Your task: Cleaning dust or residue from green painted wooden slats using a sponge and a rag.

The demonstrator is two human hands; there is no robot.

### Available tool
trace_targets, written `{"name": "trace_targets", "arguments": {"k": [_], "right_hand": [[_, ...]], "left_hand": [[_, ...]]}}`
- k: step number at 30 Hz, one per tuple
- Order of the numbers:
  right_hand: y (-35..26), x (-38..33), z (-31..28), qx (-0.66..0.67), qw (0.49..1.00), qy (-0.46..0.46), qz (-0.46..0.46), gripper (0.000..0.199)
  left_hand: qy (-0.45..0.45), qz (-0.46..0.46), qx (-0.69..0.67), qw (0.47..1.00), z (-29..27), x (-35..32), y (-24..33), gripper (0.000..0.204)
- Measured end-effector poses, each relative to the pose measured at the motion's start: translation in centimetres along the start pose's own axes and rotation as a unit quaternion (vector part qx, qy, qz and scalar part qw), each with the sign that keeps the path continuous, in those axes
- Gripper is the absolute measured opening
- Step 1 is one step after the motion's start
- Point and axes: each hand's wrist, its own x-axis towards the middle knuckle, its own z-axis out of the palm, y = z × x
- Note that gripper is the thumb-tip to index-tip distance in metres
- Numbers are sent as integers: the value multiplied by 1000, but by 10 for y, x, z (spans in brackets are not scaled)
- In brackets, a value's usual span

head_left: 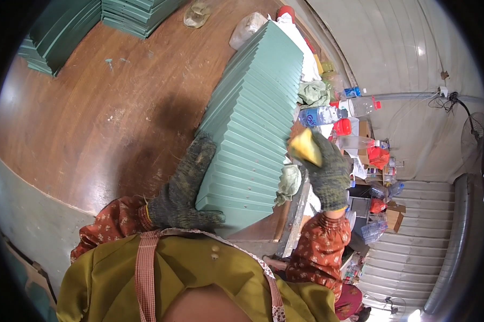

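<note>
A tall pile of pale green, ribbed sheets (255, 121) leans diagonally across the wooden table, its layered edges stepped like a fan. My left hand (185, 185), in a dark knitted glove, lies against the pile's lower left corner. Its fingers are spread, some along the side and the others along the near end. Over the pile's right edge, my right hand (328, 172) wears a matching glove. Its fingers are closed around a yellow sponge-like block (306, 147), blurred by motion. Crumpled greenish cloth (289, 182) sits just below that hand, beside the pile.
More green sheets (64, 32) are stacked at the far left of the brown tabletop (91, 129). A clear plastic bowl (197, 13) stands at the back. Bottles (319, 115), red caps and boxes crowd the right side by the wall. A fan (472, 137) hangs at far right.
</note>
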Motion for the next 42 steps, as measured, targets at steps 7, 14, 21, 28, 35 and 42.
{"name": "trace_targets", "arguments": {"k": [7,14,21,28,35,42], "right_hand": [[-54,-8,10,340,930,90,104,61],[-76,4,14,128,987,75,-53,54],[-3,-19,-3,72,989,128,32,65],[-33,64,32,180,968,138,-111,56],[-52,82,30,119,977,93,-148,51],[37,12,8,49,993,102,33,65]], "left_hand": [[5,31,11,999,-5,3,-3,114],[6,17,-21,1000,-4,1,-6,115],[4,61,38,997,-6,4,0,113],[17,123,36,992,-1,6,-11,111],[22,75,13,997,-9,1,-14,111],[8,55,24,998,0,1,-5,110]]}}
